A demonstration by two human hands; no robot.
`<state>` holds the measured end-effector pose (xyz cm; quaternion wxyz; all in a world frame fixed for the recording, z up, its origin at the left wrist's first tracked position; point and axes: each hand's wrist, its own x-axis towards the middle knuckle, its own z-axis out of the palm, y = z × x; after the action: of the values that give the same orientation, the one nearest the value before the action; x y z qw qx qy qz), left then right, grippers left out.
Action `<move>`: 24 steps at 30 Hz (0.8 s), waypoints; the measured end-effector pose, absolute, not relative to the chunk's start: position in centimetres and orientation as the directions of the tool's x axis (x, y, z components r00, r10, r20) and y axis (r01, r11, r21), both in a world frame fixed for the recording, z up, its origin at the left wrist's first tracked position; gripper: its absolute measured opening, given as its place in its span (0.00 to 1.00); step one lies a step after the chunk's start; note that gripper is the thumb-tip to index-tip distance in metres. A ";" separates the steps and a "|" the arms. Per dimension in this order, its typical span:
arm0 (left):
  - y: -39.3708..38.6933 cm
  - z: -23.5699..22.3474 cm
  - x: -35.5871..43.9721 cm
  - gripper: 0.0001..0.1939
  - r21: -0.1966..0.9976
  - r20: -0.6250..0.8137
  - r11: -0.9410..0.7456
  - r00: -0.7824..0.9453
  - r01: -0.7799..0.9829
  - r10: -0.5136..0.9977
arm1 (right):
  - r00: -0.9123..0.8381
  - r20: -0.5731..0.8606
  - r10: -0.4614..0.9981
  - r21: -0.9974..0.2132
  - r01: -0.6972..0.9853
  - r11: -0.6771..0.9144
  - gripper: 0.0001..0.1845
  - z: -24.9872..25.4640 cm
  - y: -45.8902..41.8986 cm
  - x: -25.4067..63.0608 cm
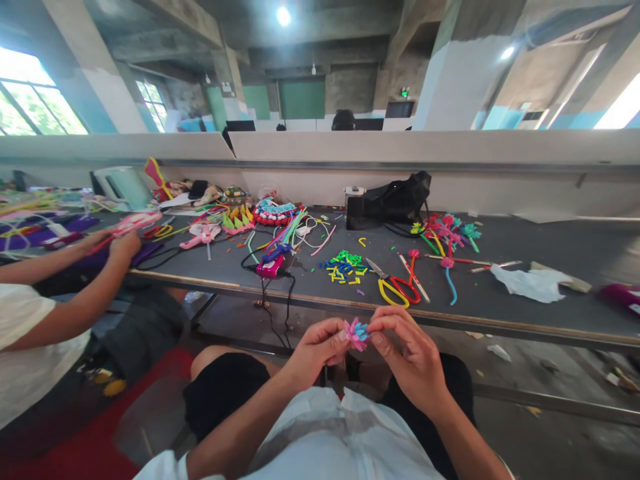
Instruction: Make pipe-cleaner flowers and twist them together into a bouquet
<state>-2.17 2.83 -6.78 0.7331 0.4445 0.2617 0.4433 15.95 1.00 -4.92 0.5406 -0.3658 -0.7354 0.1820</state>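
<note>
A small pink and blue flower (356, 333), which looks made of pipe-cleaner pieces, is held over my lap, just off the table's front edge. My left hand (323, 350) pinches it from the left side. From the right, the thumb and forefinger of my right hand (407, 350) close at the tips of the blue petals. Whether a separate small piece sits between those right fingertips is too small to tell. On the table beyond lie scissors (393, 283) with red and yellow handles and a pile of cut green, blue and yellow pieces (345, 268).
Finished-looking fuzzy flowers (445, 233) lie at the right, near a crumpled white tissue (530, 281). A glue gun (276, 252) with black cords rests left of the pile. A black bag (400, 200) stands behind. At far left, a co-worker's hands (123, 243) hold something pink.
</note>
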 end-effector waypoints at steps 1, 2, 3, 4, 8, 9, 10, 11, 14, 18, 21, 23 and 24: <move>2.8 -6.8 -2.2 0.16 0.884 0.008 0.215 0.473 -0.416 0.881 | -0.157 0.658 0.737 -0.664 0.340 0.666 0.05 -5.0 1.0 15.9; 2.8 -6.8 -2.2 0.16 0.885 0.006 0.217 0.475 -0.413 0.880 | -0.168 0.652 0.739 -0.666 0.340 0.665 0.05 -5.0 1.0 15.9; 2.8 -6.8 -2.2 0.17 0.886 0.003 0.218 0.477 -0.408 0.879 | -0.179 0.648 0.740 -0.664 0.342 0.665 0.05 -5.0 1.0 15.9; 2.8 -6.9 -2.2 0.17 0.889 0.002 0.218 0.479 -0.404 0.878 | -0.189 0.646 0.740 -0.662 0.345 0.665 0.05 -5.1 1.0 15.9; 2.8 -7.1 -2.3 0.17 0.891 0.002 0.219 0.487 -0.398 0.873 | -0.214 0.647 0.732 -0.639 0.371 0.674 0.06 -5.1 0.8 15.9; 2.8 -7.1 -2.3 0.17 0.890 0.005 0.218 0.486 -0.400 0.874 | -0.220 0.649 0.728 -0.631 0.379 0.677 0.07 -5.1 0.8 15.9; 2.8 -7.1 -2.3 0.17 0.890 0.007 0.215 0.484 -0.402 0.875 | -0.225 0.653 0.723 -0.619 0.390 0.681 0.07 -5.2 0.8 15.9; 2.8 -7.1 -2.3 0.17 0.891 0.008 0.212 0.480 -0.402 0.877 | -0.230 0.659 0.716 -0.605 0.404 0.686 0.07 -5.2 0.7 15.8; 3.0 -7.2 -2.2 0.17 0.899 0.007 0.200 0.467 -0.390 0.884 | -0.228 0.673 0.704 -0.568 0.451 0.689 0.07 -5.2 0.7 15.7; 3.1 -7.1 -2.1 0.16 0.915 0.038 0.143 0.433 -0.378 0.901 | -0.179 0.682 0.709 -0.577 0.463 0.673 0.07 -5.0 0.9 15.5; 3.2 -7.0 -2.0 0.15 0.916 0.062 0.108 0.403 -0.386 0.913 | -0.150 0.687 0.711 -0.599 0.438 0.671 0.07 -4.8 1.0 15.4; 3.2 -6.9 -2.0 0.15 0.911 0.062 0.116 0.408 -0.396 0.911 | -0.144 0.680 0.719 -0.615 0.421 0.666 0.06 -4.7 1.0 15.5; 3.2 -6.9 -2.0 0.15 0.907 0.058 0.126 0.415 -0.402 0.908 | -0.134 0.676 0.724 -0.626 0.415 0.661 0.06 -4.7 1.0 15.6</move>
<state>-2.05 3.23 -6.91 0.6997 0.4669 0.2708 0.4681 15.59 1.03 -4.74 0.5334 -0.3856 -0.7387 0.1450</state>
